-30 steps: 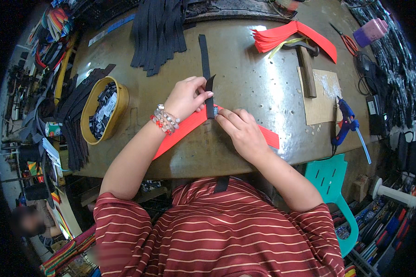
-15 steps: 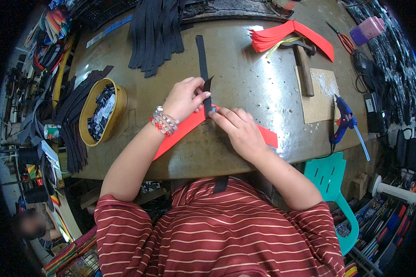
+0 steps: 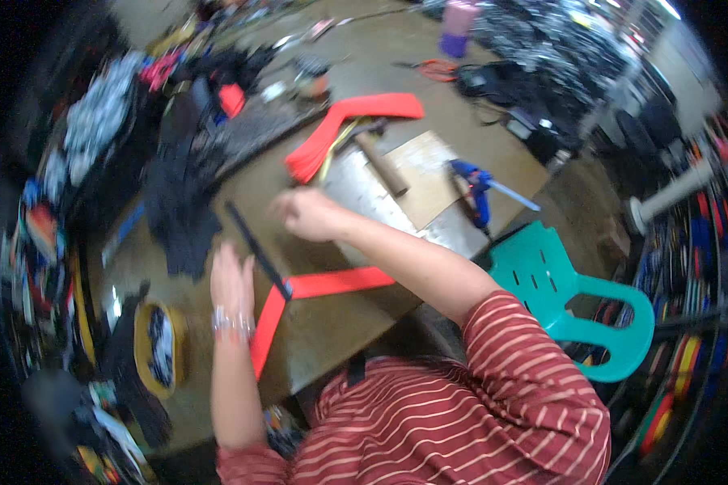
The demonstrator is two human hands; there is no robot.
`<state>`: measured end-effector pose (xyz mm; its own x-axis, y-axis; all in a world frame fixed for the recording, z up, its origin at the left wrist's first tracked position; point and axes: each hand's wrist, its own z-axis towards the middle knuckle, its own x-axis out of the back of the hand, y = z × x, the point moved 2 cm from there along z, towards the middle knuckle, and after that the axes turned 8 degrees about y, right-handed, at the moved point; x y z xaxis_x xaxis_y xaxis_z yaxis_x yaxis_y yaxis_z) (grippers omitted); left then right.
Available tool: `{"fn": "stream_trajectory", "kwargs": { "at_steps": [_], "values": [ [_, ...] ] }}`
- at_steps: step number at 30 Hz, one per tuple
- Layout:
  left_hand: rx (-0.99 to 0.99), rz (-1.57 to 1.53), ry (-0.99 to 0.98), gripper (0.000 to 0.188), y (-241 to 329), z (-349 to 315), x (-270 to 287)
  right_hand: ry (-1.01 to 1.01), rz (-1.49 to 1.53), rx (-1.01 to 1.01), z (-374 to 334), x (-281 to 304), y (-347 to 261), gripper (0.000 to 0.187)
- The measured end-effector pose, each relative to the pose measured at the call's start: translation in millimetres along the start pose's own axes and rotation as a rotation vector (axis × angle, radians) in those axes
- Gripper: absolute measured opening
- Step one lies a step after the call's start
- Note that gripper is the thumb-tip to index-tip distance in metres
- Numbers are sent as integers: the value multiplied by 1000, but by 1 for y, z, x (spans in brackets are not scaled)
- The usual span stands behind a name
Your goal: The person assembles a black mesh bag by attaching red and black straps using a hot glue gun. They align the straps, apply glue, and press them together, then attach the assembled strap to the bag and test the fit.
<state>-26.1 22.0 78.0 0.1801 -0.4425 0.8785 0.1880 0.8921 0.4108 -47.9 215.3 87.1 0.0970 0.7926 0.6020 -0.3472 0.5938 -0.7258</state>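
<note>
A bright orange strap (image 3: 336,281) bent into a V lies on the table, with a black strap (image 3: 255,242) running away from its corner. A small dark fitting sits at that corner, too blurred to make out. My left hand (image 3: 232,279) is beside the black strap, fingers stretched out and holding nothing I can see. Raised over the table, my right hand (image 3: 307,212) is nearest to a stack of folded orange straps (image 3: 319,149). Its fingers look bent but are smeared by motion. Against that stack rests a hammer (image 3: 382,165) with a wooden handle.
A blue glue gun (image 3: 479,186) lies by a cardboard sheet (image 3: 429,174) at the right. A yellow tub (image 3: 179,356) of small dark parts stands at the left, near black straps (image 3: 182,218). At the table's right edge is a green chair (image 3: 534,299).
Both hands have let go of the orange and black straps, which now lie on the table. My right hand has moved away toward the orange stack. The whole view has turned rightward.
</note>
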Motion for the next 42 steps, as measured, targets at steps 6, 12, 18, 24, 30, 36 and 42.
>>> {"fn": "stream_trajectory", "kwargs": {
  "at_steps": [6,12,18,24,30,36,42],
  "values": [
    [-155,257,-284,78,37,-134,-21,345,-1031,-289,-23,57,121,45],
    [-446,69,-272,70,49,-138,-32,378,-98,-359,-25,94,64,49],
    [-340,98,-276,63,48,-146,-25,195,-166,-33,-165,61,-5,56],
    [-342,70,-237,69,40,-152,-32,162,-192,7,-194,34,-51,57],
    [-345,76,-243,73,45,-149,-26,-115,-332,-327,-180,21,-59,56],
    [-327,113,-280,74,42,-150,-28,-91,-306,-142,-201,18,-66,56],
    [-333,61,-201,71,47,-149,-24,127,-164,-122,-191,21,-58,54]
  ]
}}
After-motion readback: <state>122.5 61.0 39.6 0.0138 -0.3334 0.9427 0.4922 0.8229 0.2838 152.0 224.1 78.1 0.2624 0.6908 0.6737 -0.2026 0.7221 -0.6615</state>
